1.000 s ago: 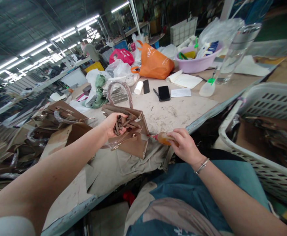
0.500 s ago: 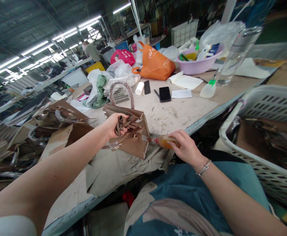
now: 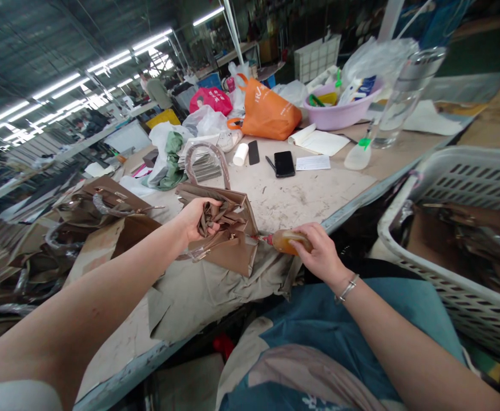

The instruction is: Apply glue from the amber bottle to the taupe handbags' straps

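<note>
A brown handbag lies on a rumpled grey-beige cloth at the table's front edge, its plastic-wrapped handle standing up behind it. My left hand is closed round bunched brown lining at the bag's opening. In my right hand is a squeeze bottle of amber liquid, held nearly level. Its red nozzle points left and meets the bag's right side edge; whether the tip touches cannot be made out.
More brown handbags are piled on the left. A white plastic basket holding brown bags stands at right. Farther back are a phone, a small green-capped bottle, a clear water bottle, an orange bag and a purple basin.
My right hand and the squeeze bottle have shifted slightly left and up, bringing the nozzle closer in along the bag's side edge. The left hand keeps its grasp on the lining.
</note>
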Tool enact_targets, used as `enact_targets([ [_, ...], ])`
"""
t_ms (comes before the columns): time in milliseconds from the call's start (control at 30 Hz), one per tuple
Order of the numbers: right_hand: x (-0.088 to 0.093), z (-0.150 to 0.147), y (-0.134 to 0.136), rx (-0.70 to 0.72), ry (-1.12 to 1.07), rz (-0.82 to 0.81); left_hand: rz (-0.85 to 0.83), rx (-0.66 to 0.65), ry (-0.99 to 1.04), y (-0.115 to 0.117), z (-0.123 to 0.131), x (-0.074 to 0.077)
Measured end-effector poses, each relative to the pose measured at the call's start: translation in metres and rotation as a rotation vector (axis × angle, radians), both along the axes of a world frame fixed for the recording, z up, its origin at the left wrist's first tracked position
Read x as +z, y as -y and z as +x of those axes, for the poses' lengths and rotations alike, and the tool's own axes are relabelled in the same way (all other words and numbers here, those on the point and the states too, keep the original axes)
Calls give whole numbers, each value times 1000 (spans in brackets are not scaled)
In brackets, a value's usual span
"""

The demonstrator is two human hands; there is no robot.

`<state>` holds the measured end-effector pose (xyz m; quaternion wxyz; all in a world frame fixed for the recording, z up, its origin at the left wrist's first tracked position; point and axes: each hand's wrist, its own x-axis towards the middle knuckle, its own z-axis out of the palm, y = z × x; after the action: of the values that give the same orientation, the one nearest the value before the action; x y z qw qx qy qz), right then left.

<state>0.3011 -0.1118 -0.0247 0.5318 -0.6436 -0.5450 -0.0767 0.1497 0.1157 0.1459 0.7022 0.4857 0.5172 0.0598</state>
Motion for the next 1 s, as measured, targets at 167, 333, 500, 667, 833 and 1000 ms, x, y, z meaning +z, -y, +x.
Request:
enact_targets([
  [167, -11, 0, -4, -29, -58, -76, -33, -27, 31, -2, -2, -2],
  [333, -14, 1, -3, -11, -196, -90, -30, -9, 30, 0, -2, 0],
  [500, -17, 2, -5, -109, -185, -40, -19, 2, 24, 2, -4, 2],
  [667, -20, 3, -4, -43, -198, -104, -26, -6, 44, -2, -4, -1],
  [833, -19, 3, -2, -23, -293, -112, -31, -7, 55, -2, -6, -2],
  [1000, -19, 4, -3, -62, -291, -99, -32, -8, 62, -1, -9, -3],
])
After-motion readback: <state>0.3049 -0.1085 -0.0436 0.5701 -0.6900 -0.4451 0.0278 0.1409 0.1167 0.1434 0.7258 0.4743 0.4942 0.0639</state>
